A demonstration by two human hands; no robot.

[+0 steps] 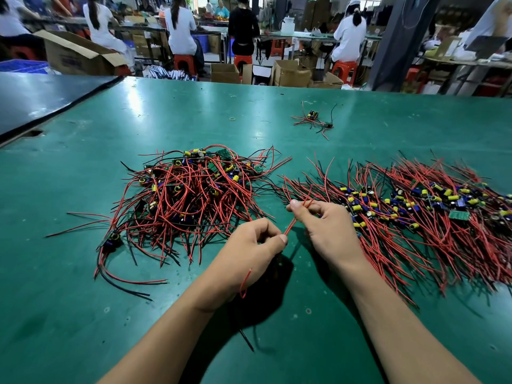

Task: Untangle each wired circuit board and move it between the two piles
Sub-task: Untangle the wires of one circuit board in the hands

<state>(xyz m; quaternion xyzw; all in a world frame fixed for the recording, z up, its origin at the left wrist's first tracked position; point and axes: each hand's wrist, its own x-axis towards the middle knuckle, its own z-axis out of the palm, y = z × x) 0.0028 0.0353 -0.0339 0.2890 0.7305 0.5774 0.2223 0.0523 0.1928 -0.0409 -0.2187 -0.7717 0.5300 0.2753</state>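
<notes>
A red wire (293, 220) stretches between the two hands, raised just above the table in the gap between the two piles. The left hand (249, 253) pinches its lower end between the thumb and curled fingers. The right hand (324, 225) pinches its upper stretch between thumb and forefinger, with the remaining fingers curled. A red loop (245, 284) hangs across the left wrist, and a black lead (247, 340) trails from under that hand toward the near edge; what they attach to is hidden beneath the hand. To the left lies the tangled pile (188, 195), its boards and red and black wires crossing in all directions. To the right lies the sorted pile (401, 209), its wires fanned roughly parallel, with yellow and blue components in a band along its middle; the right hand is just beside its near-left edge. Both piles rest on the green table (83, 314). Farther back, well apart, lie a small cluster (313, 120) of wired boards and a rubber band (232, 118). Beyond the table, people (180, 26) sit on red stools (184, 62) among cardboard boxes (291, 73).
</notes>
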